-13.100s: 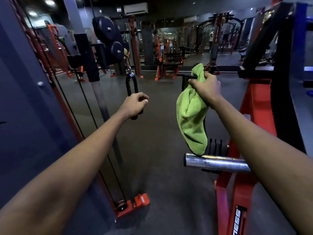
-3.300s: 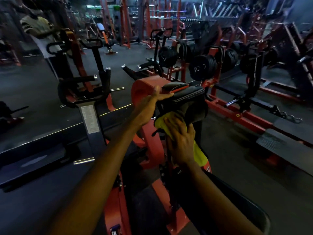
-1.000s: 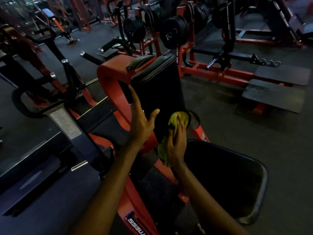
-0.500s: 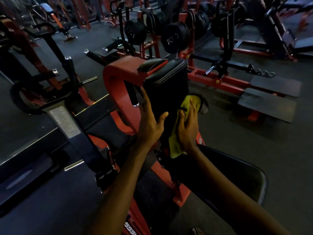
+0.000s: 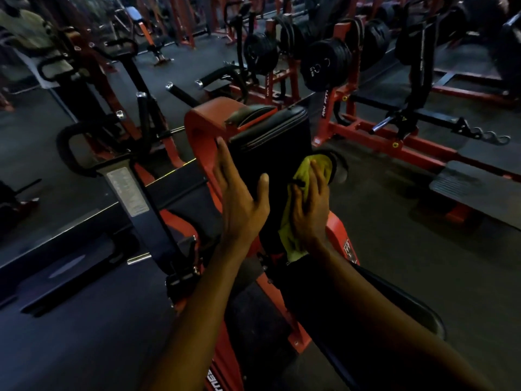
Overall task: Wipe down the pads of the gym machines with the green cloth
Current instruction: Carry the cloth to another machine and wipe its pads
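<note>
An upright black chest pad [image 5: 270, 142] stands on a red machine frame [image 5: 203, 128] in the middle of the head view. My right hand [image 5: 308, 204] presses the green cloth [image 5: 306, 170] flat against the pad's right face, fingers straight; part of the cloth hangs below my palm. My left hand [image 5: 239, 193] rests on the pad's left edge with fingers extended and thumb across the front. A black seat pad [image 5: 423, 320] lies below, partly hidden by my right forearm.
Red plate-loaded machines with black weight plates [image 5: 324, 63] stand behind. A dark footplate [image 5: 476, 190] lies on the floor at right. A grey upright post with a label [image 5: 127, 193] rises at left. A person in a light shirt [image 5: 28, 32] stands far left.
My right hand has slid the cloth slightly up the pad's right side. My left hand stays on the left edge. The camera has tilted up a little.
</note>
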{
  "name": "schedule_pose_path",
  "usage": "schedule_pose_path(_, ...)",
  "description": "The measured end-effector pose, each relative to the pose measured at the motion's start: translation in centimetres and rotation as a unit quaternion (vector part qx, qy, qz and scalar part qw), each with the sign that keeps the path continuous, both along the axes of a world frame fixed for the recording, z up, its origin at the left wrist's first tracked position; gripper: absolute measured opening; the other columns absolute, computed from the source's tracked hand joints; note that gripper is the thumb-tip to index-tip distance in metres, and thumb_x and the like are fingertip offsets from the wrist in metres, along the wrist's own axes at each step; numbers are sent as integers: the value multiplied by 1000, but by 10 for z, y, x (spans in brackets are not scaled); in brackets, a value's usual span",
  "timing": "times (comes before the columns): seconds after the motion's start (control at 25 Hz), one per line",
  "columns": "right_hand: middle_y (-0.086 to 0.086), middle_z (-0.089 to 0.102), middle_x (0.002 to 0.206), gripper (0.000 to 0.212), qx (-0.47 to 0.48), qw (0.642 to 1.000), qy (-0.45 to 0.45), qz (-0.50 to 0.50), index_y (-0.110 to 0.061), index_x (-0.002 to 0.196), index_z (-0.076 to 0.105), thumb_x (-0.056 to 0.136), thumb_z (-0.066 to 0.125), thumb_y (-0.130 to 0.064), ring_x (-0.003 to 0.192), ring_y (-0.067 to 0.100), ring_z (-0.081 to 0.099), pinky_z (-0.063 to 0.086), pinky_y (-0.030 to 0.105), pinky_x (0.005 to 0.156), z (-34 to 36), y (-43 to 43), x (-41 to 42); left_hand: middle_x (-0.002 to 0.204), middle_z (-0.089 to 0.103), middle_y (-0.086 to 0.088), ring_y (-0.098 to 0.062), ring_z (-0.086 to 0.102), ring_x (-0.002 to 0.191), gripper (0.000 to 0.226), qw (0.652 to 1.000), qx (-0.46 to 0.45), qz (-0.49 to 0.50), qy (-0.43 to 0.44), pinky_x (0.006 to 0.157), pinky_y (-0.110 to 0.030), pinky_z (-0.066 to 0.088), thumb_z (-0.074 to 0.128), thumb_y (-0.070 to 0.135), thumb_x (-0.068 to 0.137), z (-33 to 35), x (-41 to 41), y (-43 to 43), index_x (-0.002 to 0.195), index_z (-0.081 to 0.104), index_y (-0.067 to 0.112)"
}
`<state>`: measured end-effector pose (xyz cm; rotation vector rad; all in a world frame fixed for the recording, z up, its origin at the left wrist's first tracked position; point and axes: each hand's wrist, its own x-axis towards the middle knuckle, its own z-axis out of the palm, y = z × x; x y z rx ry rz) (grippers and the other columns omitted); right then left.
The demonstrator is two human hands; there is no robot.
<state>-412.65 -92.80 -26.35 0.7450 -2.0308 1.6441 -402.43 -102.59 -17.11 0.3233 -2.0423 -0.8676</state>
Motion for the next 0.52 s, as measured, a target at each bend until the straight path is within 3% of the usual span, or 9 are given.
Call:
schedule_pose_path(0.08,8,40,159,53,-1,997,76,29,-9,152,43,102,61,-17,149,27,35,36,55,116,31,0,-17,165,7,-1,-7,10,152,67,998,-55,37,0,123,-35,24,54,27,104,17,-15,5,159,20,12)
schedule_pose_path(0.2,13,45,155,54,0,988,145,55,-6,149,46,99,66,-12,147,30,39,35,50,117,51,1,-40,156,26,-8,-23,31,146,49,994,-93,52,-26,113,-51,39,46,31,106,22,-25,-7,151,39,13)
schedule_pose_path(0.4,13,43,156,55,-22,993,50,104,-4,150,46,101,63,-23,148,20,36,36,52,117,7,20,-49,144,42,-14,-25,40,137,40,981,-162,96,-43,114,-48,36,47,24,106,24,-22,-11,142,48,7)
schedule_pose_path(0.52,13,49,152,51,-46,986,88,132,-4,145,53,98,68,-17,144,24,42,40,49,114,49,12,-64,140,48,-7,-18,43,133,35,979,-156,111,-67,114,-38,35,48,15,103,38,-21,-3,137,51,8)
